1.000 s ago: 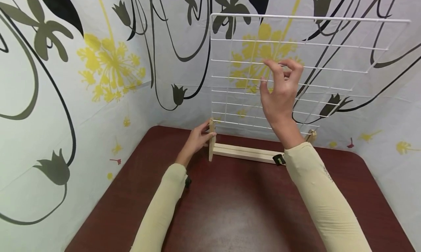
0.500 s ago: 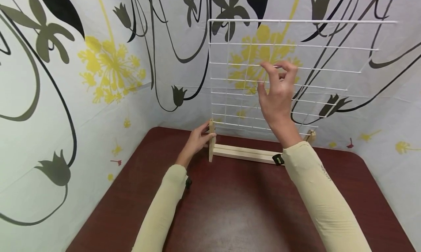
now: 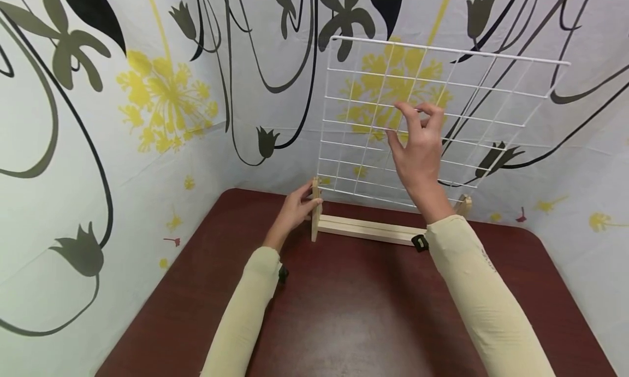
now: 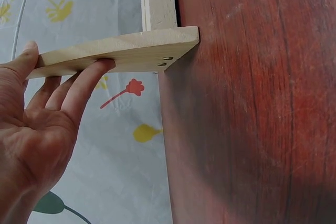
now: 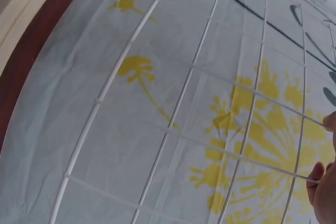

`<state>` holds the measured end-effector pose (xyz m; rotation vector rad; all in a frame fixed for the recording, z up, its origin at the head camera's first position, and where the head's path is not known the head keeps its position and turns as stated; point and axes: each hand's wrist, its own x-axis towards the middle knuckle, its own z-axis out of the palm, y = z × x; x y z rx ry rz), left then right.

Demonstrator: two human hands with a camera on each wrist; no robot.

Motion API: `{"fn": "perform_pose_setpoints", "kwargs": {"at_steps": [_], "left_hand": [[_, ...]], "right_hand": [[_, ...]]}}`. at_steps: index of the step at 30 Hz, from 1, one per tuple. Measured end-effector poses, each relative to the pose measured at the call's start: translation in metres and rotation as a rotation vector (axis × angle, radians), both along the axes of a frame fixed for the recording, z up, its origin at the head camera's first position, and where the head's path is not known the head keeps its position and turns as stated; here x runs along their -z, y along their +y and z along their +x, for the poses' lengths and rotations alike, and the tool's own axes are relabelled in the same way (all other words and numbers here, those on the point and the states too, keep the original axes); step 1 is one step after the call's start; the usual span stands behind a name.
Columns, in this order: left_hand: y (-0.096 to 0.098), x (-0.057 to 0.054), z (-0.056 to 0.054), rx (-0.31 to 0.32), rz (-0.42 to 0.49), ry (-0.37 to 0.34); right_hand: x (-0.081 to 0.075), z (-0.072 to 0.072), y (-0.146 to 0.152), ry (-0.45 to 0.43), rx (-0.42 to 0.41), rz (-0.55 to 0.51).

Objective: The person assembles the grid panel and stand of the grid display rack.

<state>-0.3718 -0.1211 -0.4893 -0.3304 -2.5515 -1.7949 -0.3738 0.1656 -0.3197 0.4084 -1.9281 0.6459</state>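
Note:
My left hand (image 3: 294,208) holds the left side piece (image 3: 315,216) of a pale wooden stand at the back of the table. In the left wrist view the thumb lies on one face of this side piece (image 4: 142,51) and the fingers on the other, near two screw heads. A crossbar (image 3: 366,229) runs right from it to another wooden end piece (image 3: 465,203), partly behind my right arm. My right hand (image 3: 419,153) pinches a wire of a white wire grid (image 3: 452,51), which stands tilted above the stand. Only its fingertips (image 5: 315,174) show in the right wrist view.
The dark red table (image 3: 334,311) has rounded back corners. Flower-patterned sheeting (image 3: 162,98) rises close behind the stand and along both sides. Black wrist devices (image 3: 420,242) sit at the sleeve cuffs.
The grid's top edge has come down and now slants, its left corner shifted right. My right hand has lowered slightly with it. My left hand stays on the side piece.

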Motion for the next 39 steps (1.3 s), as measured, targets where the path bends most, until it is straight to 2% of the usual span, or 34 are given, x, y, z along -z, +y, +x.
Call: {"fn": "perform_pose_setpoints", "kwargs": {"at_steps": [7, 10, 14, 18, 20, 22, 27, 31, 35, 39], "left_hand": [[0.002, -0.001, 0.001, -0.013, -0.039, 0.022], [0.004, -0.003, 0.002, -0.022, -0.081, 0.054], [0.006, -0.012, 0.004, -0.024, -0.136, 0.077], [0.006, -0.023, 0.004, -0.018, -0.154, 0.045], [0.007, -0.029, 0.004, -0.014, -0.137, 0.059], [0.010, -0.036, 0.003, -0.022, -0.090, 0.109], [0.027, -0.057, 0.003, -0.093, 0.113, 0.289], [0.044, -0.082, 0.001, -0.168, 0.230, 0.381], [0.058, -0.112, -0.004, -0.236, 0.290, 0.398], [0.069, -0.136, -0.006, -0.305, 0.298, 0.368]], "right_hand": [[-0.001, 0.002, 0.003, 0.004, -0.016, 0.010], [-0.001, 0.003, 0.004, 0.001, -0.018, 0.026], [-0.002, 0.004, 0.006, 0.001, -0.029, 0.054], [-0.004, 0.007, 0.008, -0.012, -0.046, 0.074], [-0.005, 0.009, 0.009, -0.020, -0.046, 0.091], [-0.006, 0.010, 0.010, -0.024, -0.037, 0.109], [-0.006, 0.013, 0.011, -0.032, -0.006, 0.129], [-0.004, 0.016, 0.012, -0.051, 0.022, 0.142], [-0.004, 0.020, 0.013, -0.077, 0.034, 0.156], [-0.004, 0.023, 0.015, -0.090, 0.032, 0.160]]}}
